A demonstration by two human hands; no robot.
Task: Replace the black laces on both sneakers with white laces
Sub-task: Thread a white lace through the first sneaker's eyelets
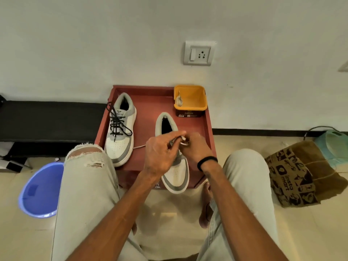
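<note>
The white lace (183, 141) is pinched by the right hand (195, 147) and the left hand (160, 155) over the near sneaker (177, 178), on the red table (150, 102). Threading is judged in hand; the next eyelet must be found. The far sneaker (120, 129) is seen in black laces (116, 123). Spare lace is kept in the yellow tub (194, 98).

both forearms are bare, no sleeves showing. a black band (207, 161) circles the right wrist. pale greenish-grey trousers (88, 194) cover both legs; the left knee at 9 o'clock is ripped, with frayed white threads. a bare foot (206, 204) shows at 5 o'clock.
</note>
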